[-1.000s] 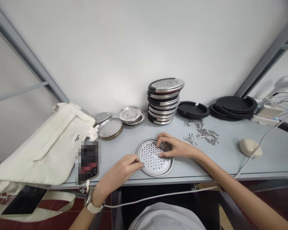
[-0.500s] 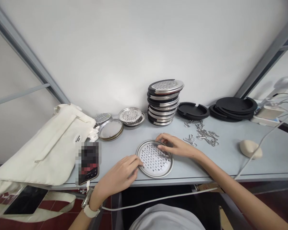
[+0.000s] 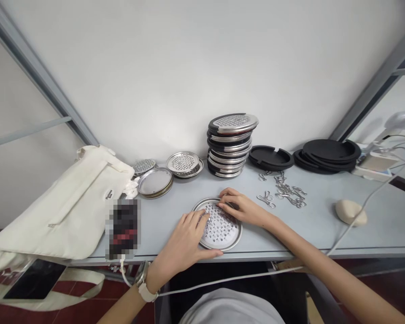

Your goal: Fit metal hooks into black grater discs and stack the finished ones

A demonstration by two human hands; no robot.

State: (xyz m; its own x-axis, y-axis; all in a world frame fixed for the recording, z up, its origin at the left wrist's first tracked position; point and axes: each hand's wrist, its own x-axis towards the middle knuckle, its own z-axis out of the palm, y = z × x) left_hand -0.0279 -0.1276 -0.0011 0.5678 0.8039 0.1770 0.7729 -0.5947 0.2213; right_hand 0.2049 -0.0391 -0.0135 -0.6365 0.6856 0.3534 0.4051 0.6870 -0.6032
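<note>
A round metal grater (image 3: 222,231) lies flat near the table's front edge, its perforated disc inside a raised rim. My left hand (image 3: 185,243) rests over its left side, fingers reaching onto the disc and the thumb stretched out by the front rim; it is open. At the far right rim, my right hand (image 3: 241,207) has curled fingers and a thumb closed on the grater. Behind stands a tall stack of metal graters in black holders (image 3: 230,150). Loose metal hooks or clips (image 3: 290,193) lie scattered to the right of my right hand.
Metal lids (image 3: 155,182) and more perforated discs (image 3: 182,163) sit at the back left. Black round holders (image 3: 330,155) are stacked at the back right, near a beige rounded object (image 3: 351,212) crossed by a white cable. A cream bag (image 3: 64,207) occupies the left.
My left hand has moved right and over the grater, with its thumb now spread along the front rim. My right hand stays at the far right rim, its fingers slightly shifted.
</note>
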